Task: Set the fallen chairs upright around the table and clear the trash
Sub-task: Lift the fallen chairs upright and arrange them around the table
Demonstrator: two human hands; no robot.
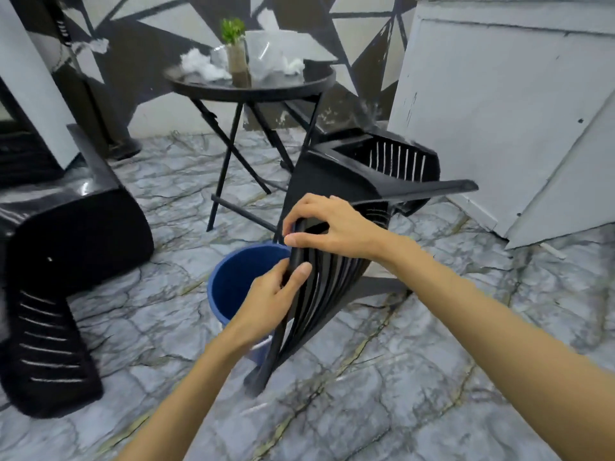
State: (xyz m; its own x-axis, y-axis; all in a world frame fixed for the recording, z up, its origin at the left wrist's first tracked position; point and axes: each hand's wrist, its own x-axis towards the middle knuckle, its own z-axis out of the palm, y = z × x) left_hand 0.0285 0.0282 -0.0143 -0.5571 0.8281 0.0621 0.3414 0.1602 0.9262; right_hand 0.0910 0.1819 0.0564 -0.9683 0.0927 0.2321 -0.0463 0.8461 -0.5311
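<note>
A black plastic chair (362, 174) lies tipped over at centre right, its slatted backrest toward me. My right hand (332, 224) grips the top rim of that backrest, and my left hand (276, 294) holds the same rim lower down. A second black chair (66, 247) lies on its side at the left. A round black folding table (253, 86) stands behind, carrying crumpled white tissue (199, 66), crumpled clear plastic (266, 56) and a small potted plant (234, 48). A blue bucket (239, 281) sits on the floor just left of the held chair.
White panels (499, 101) lean against the wall at the right, close behind the held chair. A wall with a dark geometric pattern runs behind the table. The floor (399, 377) is grey marble tile, with open floor in front of me.
</note>
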